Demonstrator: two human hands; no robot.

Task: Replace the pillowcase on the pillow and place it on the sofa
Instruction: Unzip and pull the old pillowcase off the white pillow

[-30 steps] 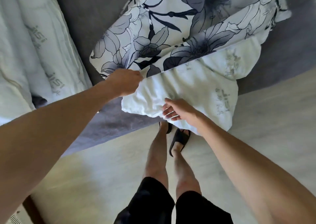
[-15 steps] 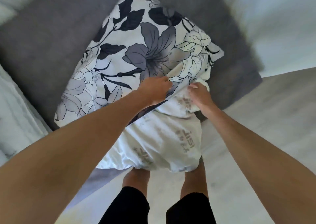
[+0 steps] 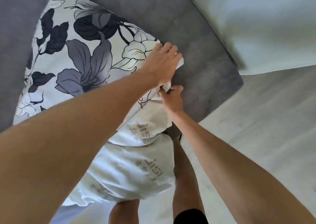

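Observation:
A white pillow (image 3: pixel 130 170) with grey printed lettering hangs off the grey sofa (image 3: pixel 201 40), its upper part inside a floral pillowcase (image 3: pixel 82 56) printed with dark and grey flowers. The covered part rests on the sofa seat. My left hand (image 3: pixel 162 62) lies flat on the pillowcase's right corner and presses on the fabric. Just below it, my right hand (image 3: pixel 172 98) pinches the open edge of the pillowcase where the white pillow comes out. The bare lower half of the pillow dangles in front of my legs.
The sofa's back cushion (image 3: pixel 15 35) rises at the left. A pale wall (image 3: pixel 256 21) stands at the upper right, and light floor (image 3: pixel 256 121) spreads on the right. My bare legs (image 3: pixel 184 181) stand close to the sofa edge under the pillow.
My left hand slid up and right to the pillowcase's corner. My right hand stayed at the open edge. The view has tilted, and more of the pillow hangs below.

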